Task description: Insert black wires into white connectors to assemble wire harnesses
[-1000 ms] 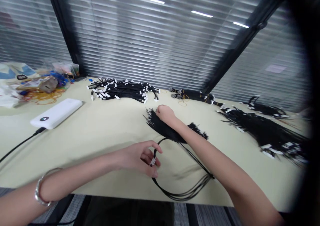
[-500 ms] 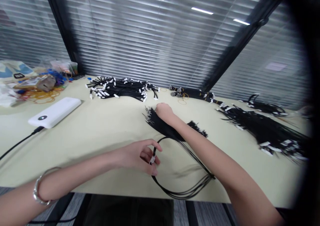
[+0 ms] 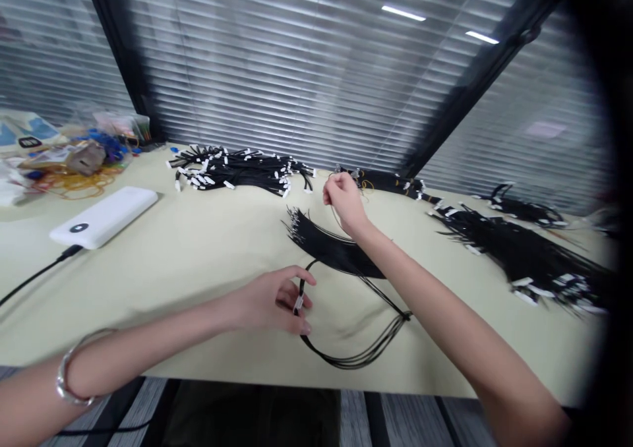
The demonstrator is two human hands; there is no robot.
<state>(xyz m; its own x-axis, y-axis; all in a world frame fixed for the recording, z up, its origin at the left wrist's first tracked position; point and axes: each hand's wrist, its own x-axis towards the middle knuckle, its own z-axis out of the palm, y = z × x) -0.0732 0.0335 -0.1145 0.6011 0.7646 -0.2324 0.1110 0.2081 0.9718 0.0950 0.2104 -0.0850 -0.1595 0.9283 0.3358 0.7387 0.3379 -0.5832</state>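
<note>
My left hand [image 3: 284,300] is curled around a looped black cable [image 3: 363,361], with a small white connector or label [image 3: 299,303] between thumb and fingers. The loop of thin strands hangs over the table and bends back near my right forearm. Higher up, my right hand [image 3: 343,200] is closed in a pinch above a bundle of cut black wires [image 3: 331,246]. A thin dark wire runs down from those fingers toward the bundle; its gripped end is hidden. Silvery tips show at the bundle's left end, and my forearm covers its right end.
A pile of black cables with white connectors [image 3: 242,173] lies at the back. Tied wire bundles [image 3: 386,182] are behind my right hand, and more cables [image 3: 519,249] spread at the right. A white power bank [image 3: 106,216] and bagged odds and ends [image 3: 84,157] are left.
My right hand has risen from the wire bundle toward the back of the table, with a thin wire trailing from it. My left hand keeps its hold on the looped cable.
</note>
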